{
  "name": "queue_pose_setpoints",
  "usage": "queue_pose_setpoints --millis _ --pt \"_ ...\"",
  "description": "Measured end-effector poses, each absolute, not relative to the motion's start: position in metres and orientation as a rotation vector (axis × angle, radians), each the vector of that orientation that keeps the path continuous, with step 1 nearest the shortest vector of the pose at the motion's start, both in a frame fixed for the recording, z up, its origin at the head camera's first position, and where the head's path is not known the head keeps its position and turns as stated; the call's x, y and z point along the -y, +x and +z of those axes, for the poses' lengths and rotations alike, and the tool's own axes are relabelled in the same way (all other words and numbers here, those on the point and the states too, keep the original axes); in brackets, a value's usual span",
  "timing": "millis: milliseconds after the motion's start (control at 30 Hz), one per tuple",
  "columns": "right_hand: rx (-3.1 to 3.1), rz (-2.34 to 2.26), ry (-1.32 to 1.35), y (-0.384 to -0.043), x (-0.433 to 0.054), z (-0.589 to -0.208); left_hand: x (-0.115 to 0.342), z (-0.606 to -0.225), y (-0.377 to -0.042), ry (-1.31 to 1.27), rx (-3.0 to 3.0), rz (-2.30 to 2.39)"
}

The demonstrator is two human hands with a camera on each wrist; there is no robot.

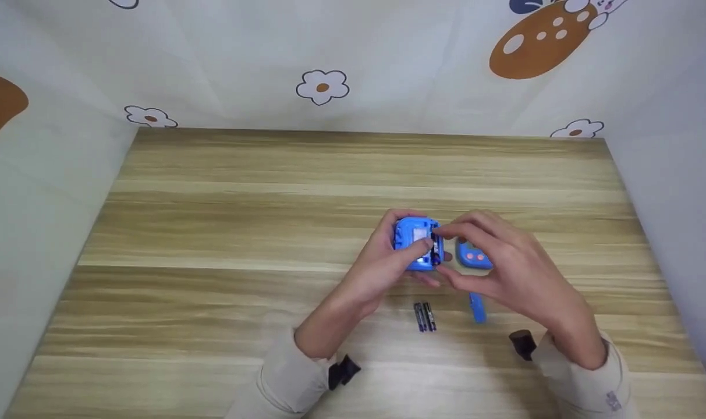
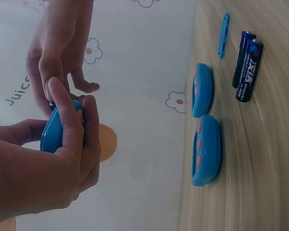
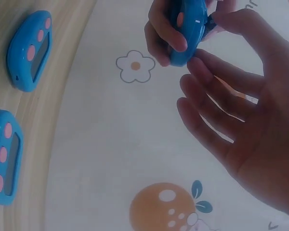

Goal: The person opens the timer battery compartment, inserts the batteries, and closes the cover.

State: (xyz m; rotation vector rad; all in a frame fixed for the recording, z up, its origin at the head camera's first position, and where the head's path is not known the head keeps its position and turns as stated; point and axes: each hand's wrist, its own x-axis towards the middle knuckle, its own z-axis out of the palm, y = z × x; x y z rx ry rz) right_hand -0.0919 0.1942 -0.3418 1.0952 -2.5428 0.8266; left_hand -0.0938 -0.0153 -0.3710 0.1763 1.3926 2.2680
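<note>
The wood-grain desk (image 1: 230, 233) fills most of the head view, with a pale backdrop (image 1: 242, 75), printed with flowers and orange-brown shapes, along its 12 o'clock edge. Two light sleeves, the left one (image 1: 291, 375) and the right one (image 1: 585, 378), reach in from 7 and 4 o'clock. Of the two hands, the right hand (image 1: 510, 256) comes to the blue device (image 1: 419, 233) from 4 o'clock, thumb and index finger set wide apart at its edge; whether they pinch anything there I cannot tell. The left hand (image 1: 387, 256) comes from 7 o'clock and grips that device above the desk, at 4 o'clock of the view's centre, thumb across its face. Two resting devices (image 2: 203, 91), also blue, with pink buttons, lie just beside each other on the desk; in the head view one shows at 3 o'clock of the held one, partly behind the right hand. A narrow blue strip (image 1: 478, 308) lies between 4 and 5 o'clock of it. Two dark batteries (image 2: 250, 70) lie side by side at 6 o'clock. Smallest is the dark slot (image 1: 436, 253) along the held device's 3 o'clock side.
</note>
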Motion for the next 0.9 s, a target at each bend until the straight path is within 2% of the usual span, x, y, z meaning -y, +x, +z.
queue_pose_setpoints --millis 233,633,900 --pt "2.659 1.276 0.962 -0.096 -0.197 -0.335 0.018 -0.370 -0.095 0.304 -1.334 2.281" --pt "2.614 1.534 0.891 -0.095 -0.195 -0.320 0.019 -0.370 -0.097 0.428 -1.368 2.253" --pt "2.595 1.492 0.875 -0.092 -0.193 -0.319 0.018 -0.370 -0.096 0.465 -1.364 2.273"
